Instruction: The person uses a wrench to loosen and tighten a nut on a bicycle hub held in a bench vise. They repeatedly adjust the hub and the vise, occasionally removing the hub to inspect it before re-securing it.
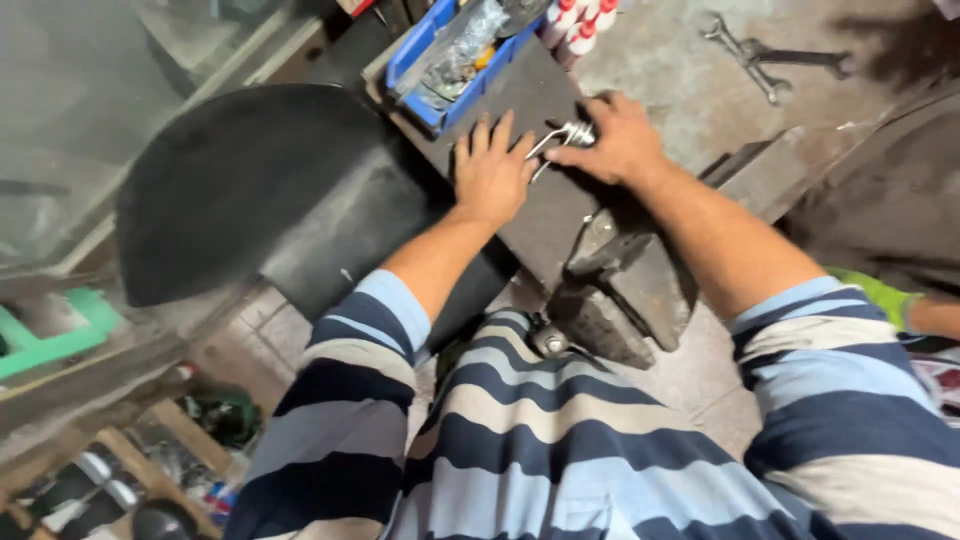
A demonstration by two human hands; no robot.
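Two hands work on a bent metal spring on a dark workbench.

The left hand [490,170] lies flat with fingers spread, pressing on the dark bench top [520,100] just beside the metal spring [565,138], probably to steady the work. The right hand [618,138] is closed around the coiled end of the spring and pinches it, while the two wire legs stick out toward the left hand. The spring is on the bench top, between both hands. Behind them stands a blue bin [440,60] with small parts, and next to it some white bottles with red caps [575,28]. Two wrenches [770,62] lie well apart on the grey surface. A vise [610,290] sits below the forearms.
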